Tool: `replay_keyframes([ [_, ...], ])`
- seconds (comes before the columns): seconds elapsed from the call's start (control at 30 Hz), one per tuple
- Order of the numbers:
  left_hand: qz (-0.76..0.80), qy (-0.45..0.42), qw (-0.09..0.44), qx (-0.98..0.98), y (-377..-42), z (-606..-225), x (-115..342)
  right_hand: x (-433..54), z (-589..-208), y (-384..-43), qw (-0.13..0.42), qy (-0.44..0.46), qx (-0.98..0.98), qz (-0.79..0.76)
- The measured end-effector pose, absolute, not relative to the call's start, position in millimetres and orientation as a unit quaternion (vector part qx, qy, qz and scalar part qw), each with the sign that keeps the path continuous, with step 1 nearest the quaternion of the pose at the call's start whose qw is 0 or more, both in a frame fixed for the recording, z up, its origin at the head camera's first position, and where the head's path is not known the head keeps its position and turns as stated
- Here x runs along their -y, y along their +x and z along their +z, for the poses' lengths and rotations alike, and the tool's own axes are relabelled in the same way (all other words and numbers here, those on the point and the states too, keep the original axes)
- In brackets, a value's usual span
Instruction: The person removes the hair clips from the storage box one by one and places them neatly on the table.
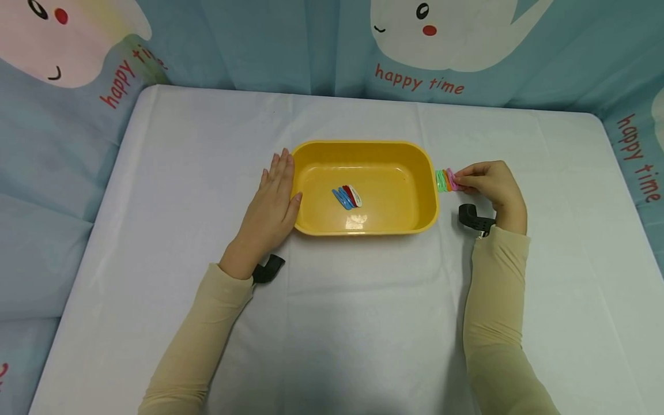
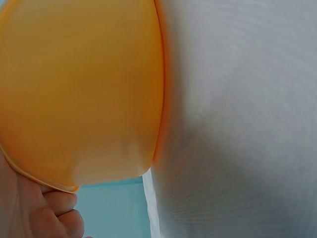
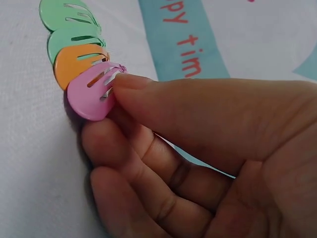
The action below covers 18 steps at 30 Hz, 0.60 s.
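Note:
My left hand (image 1: pixel 271 199) lies with straight fingers along the left rim of a yellow plastic basin (image 1: pixel 415 213); in the left wrist view the fingers show at the basin's rim (image 2: pixel 39 182). Just off the basin's right end, my right hand (image 1: pixel 493 183) pinches a pink snap hair clip (image 3: pixel 91 96) between thumb and fingers. Overlapping in a row beyond it are an orange clip (image 3: pixel 67 69) and green clips (image 3: pixel 62 15), close to the basin's wall. Inside the basin, blue clips (image 1: pixel 342 199), a dark red clip (image 1: pixel 349 195) and a white clip (image 1: pixel 355 196) lie fanned together.
A white cloth (image 1: pixel 353 323) covers the table under the basin. Blue printed fabric (image 1: pixel 270 46) hangs along the back and sides. Black wrist-worn devices (image 1: pixel 268 269) sit at both cuffs, the right one (image 1: pixel 473 219) near the clips.

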<state>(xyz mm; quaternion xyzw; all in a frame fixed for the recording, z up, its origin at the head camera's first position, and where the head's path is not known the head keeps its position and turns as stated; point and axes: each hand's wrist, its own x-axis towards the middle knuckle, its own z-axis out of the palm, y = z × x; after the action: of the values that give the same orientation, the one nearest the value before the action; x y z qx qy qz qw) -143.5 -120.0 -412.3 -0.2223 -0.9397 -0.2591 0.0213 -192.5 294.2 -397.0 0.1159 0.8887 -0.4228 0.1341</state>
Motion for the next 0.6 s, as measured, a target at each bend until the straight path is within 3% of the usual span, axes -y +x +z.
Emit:
replay_keyframes([
  [0.6, -0.256, -0.22, 0.016, 0.941, -144.0, -412.0, 120.1, -294.8, -393.7, -190.7, 0.131, 0.12, -0.897, -0.404],
])
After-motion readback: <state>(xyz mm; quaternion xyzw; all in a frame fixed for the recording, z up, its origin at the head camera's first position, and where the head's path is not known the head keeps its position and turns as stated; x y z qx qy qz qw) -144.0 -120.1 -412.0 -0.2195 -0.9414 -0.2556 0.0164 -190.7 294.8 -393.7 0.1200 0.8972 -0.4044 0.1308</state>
